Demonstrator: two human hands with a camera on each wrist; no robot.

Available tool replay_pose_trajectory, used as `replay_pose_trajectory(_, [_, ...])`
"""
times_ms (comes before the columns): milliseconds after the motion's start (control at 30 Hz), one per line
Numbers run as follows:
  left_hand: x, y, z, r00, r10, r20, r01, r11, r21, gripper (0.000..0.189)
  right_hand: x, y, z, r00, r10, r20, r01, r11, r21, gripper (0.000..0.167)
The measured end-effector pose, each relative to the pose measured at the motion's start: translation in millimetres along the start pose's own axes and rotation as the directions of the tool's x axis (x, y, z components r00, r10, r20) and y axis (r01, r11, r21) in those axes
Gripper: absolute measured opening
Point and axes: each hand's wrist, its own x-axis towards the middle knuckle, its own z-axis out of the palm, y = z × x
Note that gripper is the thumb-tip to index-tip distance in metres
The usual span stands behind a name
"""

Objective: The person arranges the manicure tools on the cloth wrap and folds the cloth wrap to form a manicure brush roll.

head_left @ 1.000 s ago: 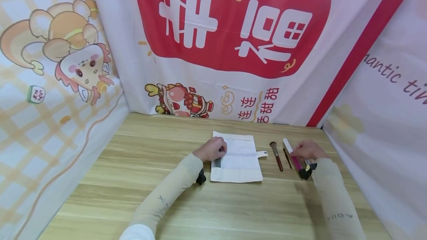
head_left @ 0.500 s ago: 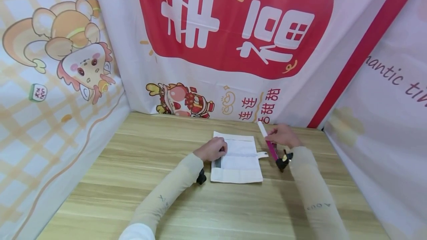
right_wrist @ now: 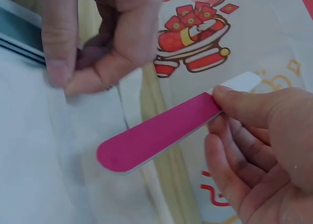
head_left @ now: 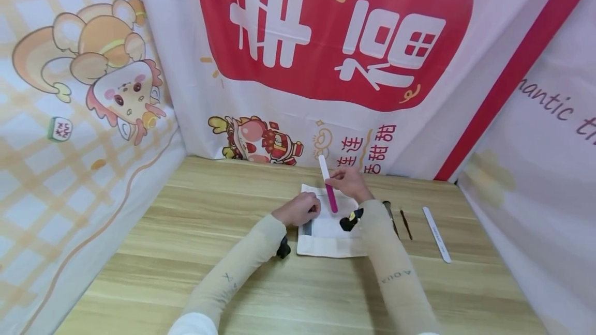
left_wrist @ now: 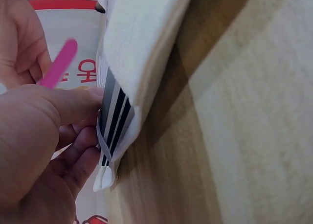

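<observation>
Head camera shows me both hands over a wood-grained bench (head_left: 153, 252), working around a white fabric pouch (head_left: 326, 246) that lies opened out to the right of the left hand (head_left: 298, 210). That hand pinches the pouch's edge on its own side between thumb and curled fingers. From the left wrist camera I can make out a pocket gaping right beside those fingertips, with several dark and pale strips (left_wrist: 116, 117) lined up inside; what they belong to I can't tell. The right hand (head_left: 351, 182) pinches a pink-and-white file (head_left: 331, 198) between thumb and fingers, close to where the two colours meet. I have the file just to the right of the left hand, raised over the pouch, its pink end pointing back toward the person and its white end pointing away. The right wrist camera confirms the pink end is clear of the left hand's fingers, with a gap between. Off to the right of the right hand, I see a brush (head_left: 387, 206) partly hidden by the right sleeve (head_left: 396, 273), then a slim brown tool (head_left: 406, 225), then a white strip (head_left: 436, 235) farthest out, its print too small for me to read.
</observation>
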Motion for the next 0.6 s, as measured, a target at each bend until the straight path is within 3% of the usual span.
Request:
replay_pose_trajectory(100, [-0.2,-1.4,0.8,1.0,-0.005,0.002,0.005,1.0,-0.014,0.015,5.0,4,17,0.998,-0.018,-0.055,0.021,0.998,0.052,0.016])
replay_pose_trajectory(233, [0.8,0.0,1.3,1.0,-0.019,0.016,0.019,1.0,-0.019,0.012,5.5,13,31,0.995,0.03,-0.092,-0.021,0.995,0.1,0.015])
replay_pose_trajectory(500, [-2.5,-4.1,3.8,1.0,-0.008,-0.017,0.008,1.0,-0.021,0.011,2.4,27,44,0.997,0.042,-0.061,-0.026,0.968,0.248,0.022])
replay_pose_trajectory(600, [-4.1,-5.0,2.6,0.999,-0.014,-0.028,0.013,0.999,-0.03,0.01,-1.4,27,43,0.996,0.082,-0.019,-0.073,0.955,0.288,0.023])
